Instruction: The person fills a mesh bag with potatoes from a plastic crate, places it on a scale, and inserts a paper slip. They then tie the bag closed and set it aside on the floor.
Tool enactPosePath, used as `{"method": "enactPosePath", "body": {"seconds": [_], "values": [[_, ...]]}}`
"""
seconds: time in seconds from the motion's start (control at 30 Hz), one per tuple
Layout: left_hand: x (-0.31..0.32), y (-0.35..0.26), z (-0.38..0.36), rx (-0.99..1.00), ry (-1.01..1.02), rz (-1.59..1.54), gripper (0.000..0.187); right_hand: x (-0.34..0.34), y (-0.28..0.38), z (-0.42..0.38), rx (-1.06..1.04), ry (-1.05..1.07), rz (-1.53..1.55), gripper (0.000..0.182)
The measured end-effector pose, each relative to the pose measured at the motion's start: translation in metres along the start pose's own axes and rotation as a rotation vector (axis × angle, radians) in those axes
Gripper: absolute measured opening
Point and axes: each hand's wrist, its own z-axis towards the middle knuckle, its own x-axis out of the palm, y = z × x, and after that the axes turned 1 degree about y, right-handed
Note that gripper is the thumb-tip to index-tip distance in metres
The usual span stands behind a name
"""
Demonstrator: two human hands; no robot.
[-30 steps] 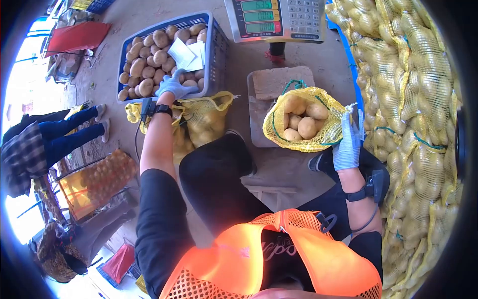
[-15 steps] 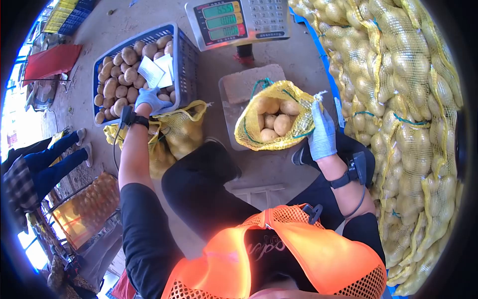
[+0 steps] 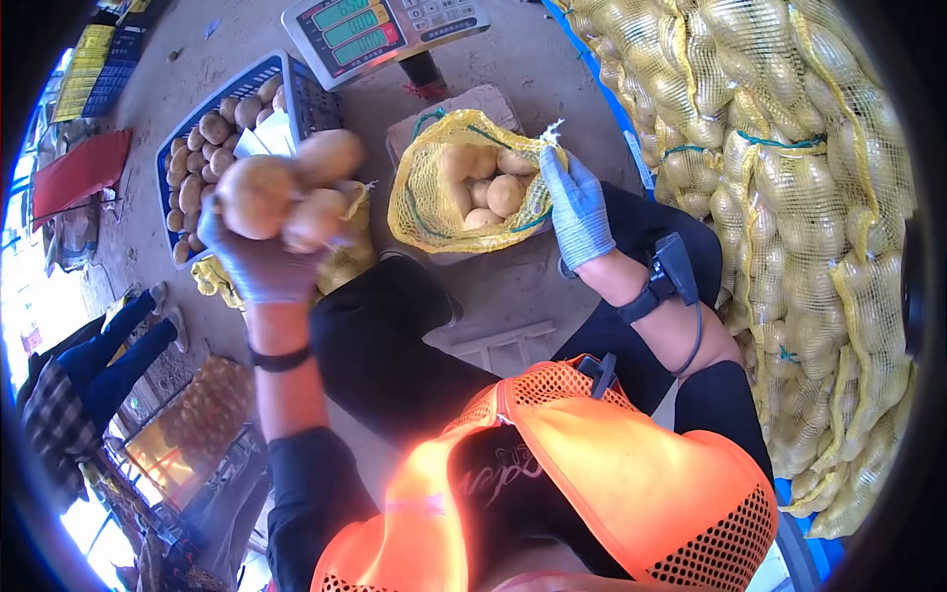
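My gloved left hand [image 3: 258, 264] is closed around three potatoes [image 3: 258, 197], blurred by motion, raised in front of the blue crate. My gloved right hand [image 3: 575, 207] grips the rim of a yellow mesh bag [image 3: 419, 222], whose mouth is spread wide. Several potatoes [image 3: 506, 195] lie inside that bag, which rests on the scale platform [image 3: 488, 102]. More potatoes [image 3: 215, 128] fill the blue plastic crate [image 3: 314, 94], along with white paper slips [image 3: 271, 135]. Behind my left hand, another yellow mesh bag [image 3: 357, 247] is partly hidden.
The scale's display [image 3: 357, 30] stands on a post beyond the platform. Filled mesh sacks [image 3: 779, 227] are stacked along the right on blue sheeting. At far left are a person's legs [image 3: 113, 370], a red sheet [image 3: 81, 178] and stacked yellow-and-blue crates [image 3: 99, 74].
My left hand has come up out of the crate toward me, now holding potatoes. My right hand stays on the bag's rim. The whole view has shifted as my head moved.
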Motion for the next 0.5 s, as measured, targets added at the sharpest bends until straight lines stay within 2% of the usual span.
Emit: {"method": "enactPosePath", "body": {"seconds": [0.07, 0.13, 0.2, 0.27, 0.3, 0.33, 0.4, 0.5], "values": [[-0.021, 0.039, 0.013, -0.170, 0.577, -0.113, 0.053, -0.002, -0.004, -0.002, 0.002, 0.029, 0.002, 0.030], [0.017, 0.075, 0.013, -0.329, 0.572, -0.041, 0.050, 0.003, 0.001, -0.004, -0.003, -0.002, -0.001, 0.030], [0.036, 0.111, 0.022, -0.375, 0.265, 0.193, 0.046, 0.002, 0.009, -0.007, -0.008, -0.044, -0.004, 0.030], [0.026, 0.131, 0.032, -0.066, 0.253, 0.672, 0.036, -0.007, 0.018, -0.003, 0.159, -0.200, -0.002, 0.029], [0.016, 0.133, 0.037, -0.110, 0.188, 0.660, 0.034, -0.014, 0.017, 0.001, 0.137, -0.189, 0.092, 0.027], [0.010, 0.121, 0.036, -0.131, 0.290, 0.584, 0.033, -0.019, 0.011, 0.002, 0.138, -0.194, 0.099, 0.027], [0.009, 0.123, 0.027, -0.111, 0.247, 0.507, 0.033, -0.024, 0.000, 0.010, -0.018, -0.161, -0.076, 0.028], [0.011, 0.116, 0.024, -0.058, 0.241, 0.589, 0.034, -0.020, 0.011, 0.013, -0.027, -0.084, -0.184, 0.029]]}}
